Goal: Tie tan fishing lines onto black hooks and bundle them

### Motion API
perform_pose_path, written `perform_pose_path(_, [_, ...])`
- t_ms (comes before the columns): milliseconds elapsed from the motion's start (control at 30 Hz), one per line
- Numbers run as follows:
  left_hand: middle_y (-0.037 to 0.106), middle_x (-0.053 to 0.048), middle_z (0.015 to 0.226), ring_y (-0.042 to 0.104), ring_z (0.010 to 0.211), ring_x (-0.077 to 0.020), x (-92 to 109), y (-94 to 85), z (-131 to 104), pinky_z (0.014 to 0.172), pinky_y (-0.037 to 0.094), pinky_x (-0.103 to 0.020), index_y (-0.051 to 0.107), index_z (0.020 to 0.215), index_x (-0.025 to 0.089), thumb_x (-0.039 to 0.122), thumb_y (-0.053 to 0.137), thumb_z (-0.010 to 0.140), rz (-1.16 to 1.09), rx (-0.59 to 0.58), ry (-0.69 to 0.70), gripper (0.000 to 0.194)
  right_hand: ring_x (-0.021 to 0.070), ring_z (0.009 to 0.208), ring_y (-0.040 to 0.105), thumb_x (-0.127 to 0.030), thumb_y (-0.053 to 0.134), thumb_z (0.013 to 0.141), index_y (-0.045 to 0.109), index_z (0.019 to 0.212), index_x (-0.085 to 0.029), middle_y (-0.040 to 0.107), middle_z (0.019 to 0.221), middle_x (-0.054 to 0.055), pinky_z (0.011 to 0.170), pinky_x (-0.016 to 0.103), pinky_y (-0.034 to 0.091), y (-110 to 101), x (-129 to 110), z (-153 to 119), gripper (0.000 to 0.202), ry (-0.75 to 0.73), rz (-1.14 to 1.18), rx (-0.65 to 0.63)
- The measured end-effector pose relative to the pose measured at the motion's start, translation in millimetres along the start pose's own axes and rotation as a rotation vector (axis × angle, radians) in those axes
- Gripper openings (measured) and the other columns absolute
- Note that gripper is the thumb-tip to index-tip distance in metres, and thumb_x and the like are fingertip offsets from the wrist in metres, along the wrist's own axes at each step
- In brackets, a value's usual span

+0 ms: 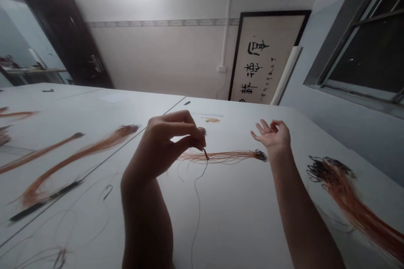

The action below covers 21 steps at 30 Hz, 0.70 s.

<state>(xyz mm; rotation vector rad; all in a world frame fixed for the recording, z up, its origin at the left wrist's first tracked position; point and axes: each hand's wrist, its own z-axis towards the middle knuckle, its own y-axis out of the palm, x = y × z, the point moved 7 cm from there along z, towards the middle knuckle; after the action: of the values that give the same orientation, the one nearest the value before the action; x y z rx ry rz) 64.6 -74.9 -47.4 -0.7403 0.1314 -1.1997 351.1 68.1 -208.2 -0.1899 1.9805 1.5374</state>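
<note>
My left hand [176, 136] is closed in a pinch on a small dark fish hook [205, 154], held above the white table. A thin line [198, 201] hangs from the hook's lower end and curves down to the bottom of the view. Off to the right, my right hand [270, 133] is raised palm up. Its thumb and forefinger come together, while the other fingers spread; anything between the fingertips is too small to make out. Behind and below the hands lies a bundle of hooks on orange-red lines [233, 156], its dark hook end pointing right.
A thick bundle of snelled hooks [341, 185] lies at the right. More orange bundles [85, 149] rest at the left, near a dark stick [47, 201] and one loose hook [108, 192]. Loose lines trail at the lower left. The table [240, 218] ends before a wall with framed calligraphy [268, 54].
</note>
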Motion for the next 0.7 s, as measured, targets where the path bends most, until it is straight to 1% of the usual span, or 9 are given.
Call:
perform_pose_path(67, [0.063,0.003,0.071,0.062,0.067,-0.0069,-1.5,-0.4,-0.6,0.061,0.050,-0.017,0.071,0.071,0.020,0.007,0.073,0.079,0.004,0.001,-0.006,0.016,0.0359,0.143,0.031,-0.017,0.053,0.063,0.033,0.063,-0.020,0.056,0.132,0.014,0.109,0.069,0.018,-5.4,-15.4,1.1,0.020,-0.013,0.045,-0.016])
perform_pose_path(133, [0.063,0.003,0.072,0.062,0.068,-0.0064,-3.0,-0.6,-1.2,0.062,0.050,-0.017,0.071,0.071,0.021,0.007,0.073,0.079,0.016,-0.001,-0.007,0.016,0.0356,0.142,0.034,-0.017,0.051,0.061,0.028,0.061,-0.020,0.057,0.131,0.013,0.108,0.068,0.022,-8.1,-35.4,-3.1,0.023,-0.054,0.095,-0.043])
perform_pose_path(267, [0.063,0.003,0.072,0.063,0.067,-0.0067,-4.9,-0.8,-1.2,0.063,0.052,-0.017,0.071,0.071,0.021,0.011,0.073,0.081,0.027,-0.001,-0.005,0.014,0.0321,0.142,0.034,-0.017,0.046,0.058,0.021,0.060,-0.021,0.058,0.131,0.009,0.108,0.063,0.030,-20.6,-66.0,-1.7,0.025,-0.147,0.182,-0.045])
perform_pose_path(400, [0.063,0.002,0.070,0.062,0.064,-0.0071,-5.5,-1.8,0.0,0.061,0.052,-0.018,0.072,0.071,0.020,0.015,0.073,0.082,0.022,0.016,0.007,0.012,0.0257,0.148,0.023,-0.014,0.040,0.055,0.018,0.060,-0.022,0.047,0.143,0.008,0.114,0.054,0.027,-40.0,-70.6,16.2,0.023,-0.160,0.233,0.028])
perform_pose_path(467, [0.063,0.002,0.069,0.061,0.063,-0.0071,-6.4,-2.4,0.2,0.059,0.051,-0.019,0.072,0.071,0.020,0.016,0.074,0.081,0.030,0.019,0.008,0.011,0.0245,0.149,0.021,-0.013,0.038,0.055,0.018,0.060,-0.022,0.045,0.144,0.008,0.115,0.053,0.026,-43.3,-72.7,18.8,0.023,-0.153,0.243,0.048])
perform_pose_path(500, [0.063,0.002,0.069,0.061,0.063,-0.0071,-6.9,-2.6,0.2,0.059,0.050,-0.019,0.072,0.072,0.020,0.017,0.075,0.081,0.030,0.018,0.008,0.010,0.0238,0.148,0.024,-0.013,0.038,0.055,0.017,0.060,-0.022,0.048,0.141,0.007,0.115,0.052,0.027,-42.3,-76.2,16.7,0.023,-0.161,0.248,0.044])
perform_pose_path(567, [0.063,0.002,0.070,0.061,0.063,-0.0071,-7.9,-3.1,0.0,0.059,0.050,-0.019,0.072,0.072,0.021,0.019,0.075,0.081,0.032,0.014,0.011,0.010,0.0219,0.142,0.036,-0.013,0.038,0.055,0.016,0.060,-0.022,0.058,0.131,0.003,0.113,0.053,0.031,-36.7,-87.9,6.9,0.024,-0.208,0.258,0.016])
perform_pose_path(633, [0.063,0.003,0.070,0.061,0.063,-0.0069,-8.7,-3.6,-0.1,0.059,0.049,-0.019,0.072,0.072,0.021,0.020,0.075,0.082,0.045,0.014,0.020,0.010,0.0212,0.131,0.051,-0.014,0.039,0.056,0.015,0.060,-0.021,0.066,0.117,0.000,0.112,0.055,0.032,-30.5,-99.9,-5.7,0.025,-0.257,0.265,-0.008])
perform_pose_path(700, [0.063,0.003,0.070,0.061,0.063,-0.0069,-9.5,-4.2,0.0,0.058,0.048,-0.019,0.072,0.072,0.022,0.022,0.074,0.083,0.063,0.018,0.026,0.011,0.0212,0.117,0.062,-0.014,0.040,0.057,0.017,0.060,-0.021,0.070,0.099,-0.003,0.112,0.058,0.031,-27.7,-106.1,-14.6,0.024,-0.272,0.266,-0.006])
